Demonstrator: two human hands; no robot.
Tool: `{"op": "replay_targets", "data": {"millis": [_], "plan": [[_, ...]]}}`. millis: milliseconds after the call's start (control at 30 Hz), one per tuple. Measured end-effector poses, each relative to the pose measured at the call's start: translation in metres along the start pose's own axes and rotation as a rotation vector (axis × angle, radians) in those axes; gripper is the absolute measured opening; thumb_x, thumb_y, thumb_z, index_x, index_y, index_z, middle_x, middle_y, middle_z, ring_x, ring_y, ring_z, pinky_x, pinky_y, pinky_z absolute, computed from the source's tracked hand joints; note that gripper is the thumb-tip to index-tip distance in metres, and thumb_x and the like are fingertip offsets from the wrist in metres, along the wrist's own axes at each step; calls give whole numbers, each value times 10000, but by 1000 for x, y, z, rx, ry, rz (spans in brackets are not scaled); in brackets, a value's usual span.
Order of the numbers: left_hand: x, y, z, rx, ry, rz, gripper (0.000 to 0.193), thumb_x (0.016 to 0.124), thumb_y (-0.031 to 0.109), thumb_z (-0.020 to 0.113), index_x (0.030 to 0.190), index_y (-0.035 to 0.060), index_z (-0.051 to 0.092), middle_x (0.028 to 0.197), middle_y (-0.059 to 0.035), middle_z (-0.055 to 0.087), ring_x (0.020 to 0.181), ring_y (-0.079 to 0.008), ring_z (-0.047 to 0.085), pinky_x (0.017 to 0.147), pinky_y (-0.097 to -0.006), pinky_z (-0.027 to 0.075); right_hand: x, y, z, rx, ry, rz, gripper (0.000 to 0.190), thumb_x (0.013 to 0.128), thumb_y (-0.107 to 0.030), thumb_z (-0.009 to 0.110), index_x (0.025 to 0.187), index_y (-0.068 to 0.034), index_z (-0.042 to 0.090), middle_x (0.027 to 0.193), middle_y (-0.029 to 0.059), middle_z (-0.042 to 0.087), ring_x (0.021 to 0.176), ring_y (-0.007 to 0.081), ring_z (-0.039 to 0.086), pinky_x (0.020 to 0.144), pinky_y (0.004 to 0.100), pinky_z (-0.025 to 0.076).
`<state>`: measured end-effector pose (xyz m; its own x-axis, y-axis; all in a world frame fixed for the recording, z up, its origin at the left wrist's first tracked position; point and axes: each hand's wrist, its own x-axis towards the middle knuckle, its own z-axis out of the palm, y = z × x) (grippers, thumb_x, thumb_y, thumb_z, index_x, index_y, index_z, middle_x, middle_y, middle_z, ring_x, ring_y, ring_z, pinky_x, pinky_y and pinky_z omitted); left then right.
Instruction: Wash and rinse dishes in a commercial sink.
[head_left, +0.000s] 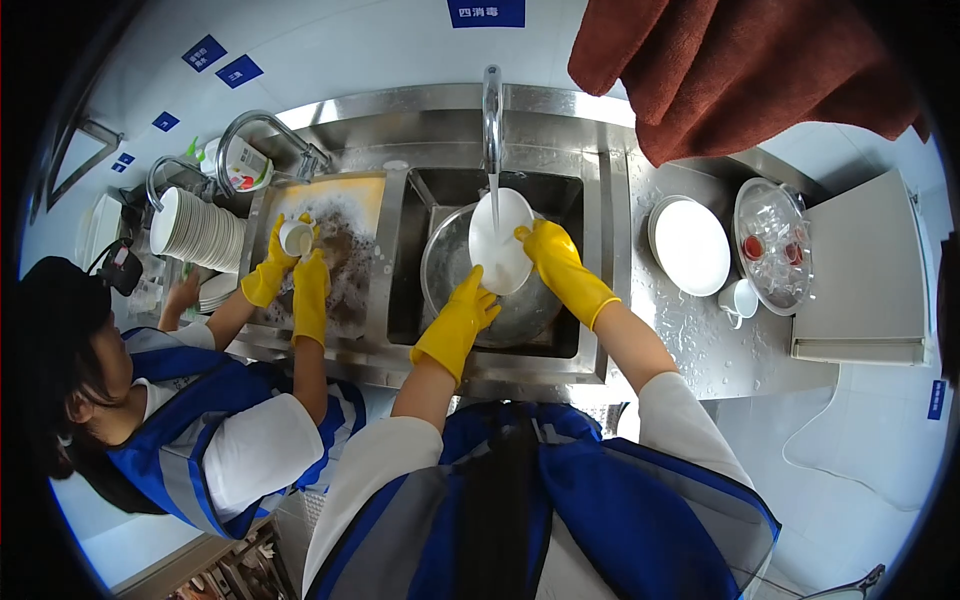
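Observation:
A white oval-looking plate (501, 232) is tilted under the running faucet (492, 127), and water strikes its face. My right hand (555, 255), in a yellow rubber glove, grips the plate's right rim with the thumb over the front. At the lower left rim is my left hand (463, 319), also gloved in yellow, with its fingers spread and touching the plate's edge; whether it bears the plate is unclear. Below the plate, a large round metal basin (442, 289) sits in the dark sink (570, 330), partly hidden by plate and gloves.
To the left, a co-worker's yellow-gloved hands (296, 274) hold a white cup (297, 238) over a sudsy sink (364, 195). Stacked plates (199, 229) stand beyond. On the right counter (675, 352) are white plates (690, 247), a mug (741, 300) and a glassware bowl (776, 247). A brown towel (750, 67) hangs above.

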<state>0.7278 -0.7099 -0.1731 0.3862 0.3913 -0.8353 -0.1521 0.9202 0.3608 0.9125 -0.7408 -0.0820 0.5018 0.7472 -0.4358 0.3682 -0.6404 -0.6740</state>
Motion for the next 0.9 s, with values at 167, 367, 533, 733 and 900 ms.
{"op": "replay_targets", "data": {"millis": [167, 367, 533, 733, 900], "plan": [[-13, 31, 21, 39, -87, 136, 666, 892, 557, 603, 1396, 163, 418, 1458, -179, 394, 1304, -316, 431, 997, -513, 423, 30, 20, 45, -275, -57, -372, 334, 968, -286, 480, 1176, -64, 619, 1061, 218, 664, 953, 328, 668, 816, 413, 523], [5, 62, 24, -288, -348, 35, 711, 892, 592, 571, 1356, 65, 457, 1257, -248, 566, 1138, -392, 575, 956, -526, 479, 11, 17, 89, -653, 393, -788, 151, 843, -117, 513, 845, -40, 643, 667, 167, 608, 542, 290, 586, 465, 425, 424], [33, 49, 3, -254, -171, 167, 516, 957, 386, 550, 1320, 24, 492, 1309, -203, 560, 1181, -404, 554, 1008, -522, 456, -7, 30, 97, -1019, 710, -1096, 99, 727, -67, 582, 734, 9, 645, 630, 211, 576, 507, 294, 568, 386, 457, 409], [44, 27, -9, -371, -295, 219, 515, 953, 292, 576, 1370, 12, 463, 1356, -191, 527, 1231, -382, 518, 1074, -509, 392, -8, 52, 90, -629, 151, -707, 401, 867, -226, 580, 1159, 48, 605, 1108, 275, 631, 924, 385, 654, 735, 499, 518], [35, 48, -23, -196, -441, 321, 484, 904, 217, 673, 1301, -17, 525, 1255, -165, 606, 1145, -309, 600, 971, -442, 507, -35, 74, 41, 255, 57, -90, 584, 927, -441, 596, 1313, -8, 529, 1270, 169, 612, 1145, 302, 601, 960, 350, 466]]}}
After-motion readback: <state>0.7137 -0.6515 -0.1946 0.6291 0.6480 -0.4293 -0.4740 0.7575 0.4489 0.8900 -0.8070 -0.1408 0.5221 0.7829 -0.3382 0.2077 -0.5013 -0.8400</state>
